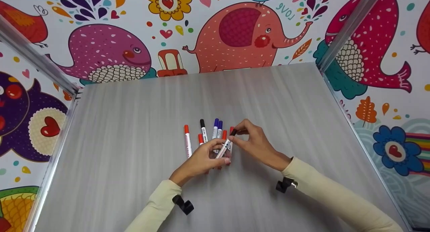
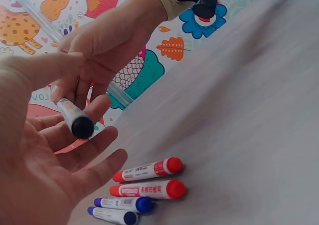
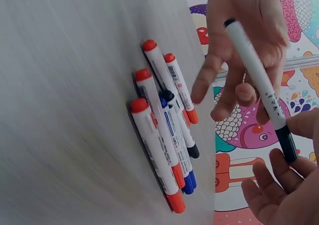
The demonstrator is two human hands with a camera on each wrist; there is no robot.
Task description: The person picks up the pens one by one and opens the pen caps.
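Observation:
A white marker with a black cap [image 1: 223, 149] is held above the table by my right hand [image 1: 258, 143], which pinches it at the cap between thumb and fingers. In the right wrist view the whole marker [image 3: 256, 73] shows, slanting, with its black tail end near the left palm. My left hand [image 1: 201, 159] is cupped beside that end, its fingers spread and relaxed, as the left wrist view also shows around the marker [image 2: 73, 117]. Beneath the hands, several capped markers lie side by side, among them a red marker [image 3: 152, 152], a blue marker [image 2: 124, 204] and another black marker [image 1: 203, 130].
One red marker [image 1: 187, 141] lies at the left end of the row. The grey wood-grain table [image 1: 127, 131] spreads around the hands. Printed cartoon wall panels [image 1: 235, 37] with metal corner posts [image 1: 349, 30] enclose the back and sides.

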